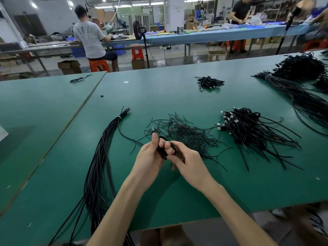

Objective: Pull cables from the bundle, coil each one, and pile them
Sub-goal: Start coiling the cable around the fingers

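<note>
Your left hand (150, 154) and right hand (185, 163) both clasp one coiled cable (161, 150) above the table (248, 183), right of the tied bundle (101, 166). The coil's long axis runs near-to-far, roughly along the bundle's length. The coiled pile (248, 130) lies farther right of the bundle.

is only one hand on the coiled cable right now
No, the left hand and the right hand both grip the coiled cable, held between them over the green table.
</note>
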Demonstrator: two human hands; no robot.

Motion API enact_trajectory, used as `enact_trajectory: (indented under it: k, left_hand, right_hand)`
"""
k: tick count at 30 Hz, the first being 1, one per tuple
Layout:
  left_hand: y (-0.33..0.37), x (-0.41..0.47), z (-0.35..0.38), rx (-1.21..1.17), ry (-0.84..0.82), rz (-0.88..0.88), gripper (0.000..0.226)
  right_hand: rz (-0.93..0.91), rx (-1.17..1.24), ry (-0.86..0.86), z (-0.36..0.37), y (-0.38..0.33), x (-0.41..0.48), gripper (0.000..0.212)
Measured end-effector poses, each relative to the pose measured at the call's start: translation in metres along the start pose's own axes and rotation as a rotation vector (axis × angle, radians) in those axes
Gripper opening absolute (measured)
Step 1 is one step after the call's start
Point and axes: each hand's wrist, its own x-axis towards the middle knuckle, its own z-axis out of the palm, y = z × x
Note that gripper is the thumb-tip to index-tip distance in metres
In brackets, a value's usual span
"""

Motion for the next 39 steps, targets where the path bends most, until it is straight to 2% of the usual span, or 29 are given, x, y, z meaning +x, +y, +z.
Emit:
enact_trajectory:
  k: [2,8,13,19,24,27,30,36,39]
  left_hand:
    - [-0.002,-0.002,0.001,-0.063,0.047,-0.034,0.041]
    - [-0.004,0.000,0.013,-0.180,0.095,-0.099,0.042]
    - [-0.008,0.001,0.004,-0.124,0.060,-0.106,0.040]
    - [-0.005,0.003,-0.006,0.155,0.019,0.005,0.045]
    - [-0.009,-0.002,-0.009,0.461,0.090,0.164,0.053]
    - [-0.010,-0.002,-0.012,0.591,0.139,0.203,0.056]
    - [-0.009,-0.001,-0.015,0.519,0.109,0.183,0.051]
    - [-0.009,-0.001,-0.022,0.380,-0.075,0.203,0.024]
    - [-0.011,-0.001,-0.025,0.389,-0.035,0.206,0.021]
  right_hand:
    - [-0.018,-0.006,-0.067,0.002,-0.002,0.000,0.033]
    - [-0.048,-0.010,-0.085,-0.002,-0.006,-0.004,0.033]
    - [-0.010,-0.064,-0.097,0.000,-0.006,-0.003,0.025]
    - [-0.027,-0.222,-0.047,0.004,-0.010,-0.008,0.042]
    - [-0.018,-0.274,-0.038,0.003,-0.009,-0.008,0.050]
    - [-0.007,-0.296,-0.038,0.003,-0.009,-0.007,0.056]
    - [0.010,-0.274,-0.045,0.002,-0.010,-0.007,0.055]
    - [0.009,-0.233,-0.015,-0.003,-0.013,-0.005,0.046]
    - [-0.003,-0.224,-0.043,-0.003,-0.011,-0.006,0.045]
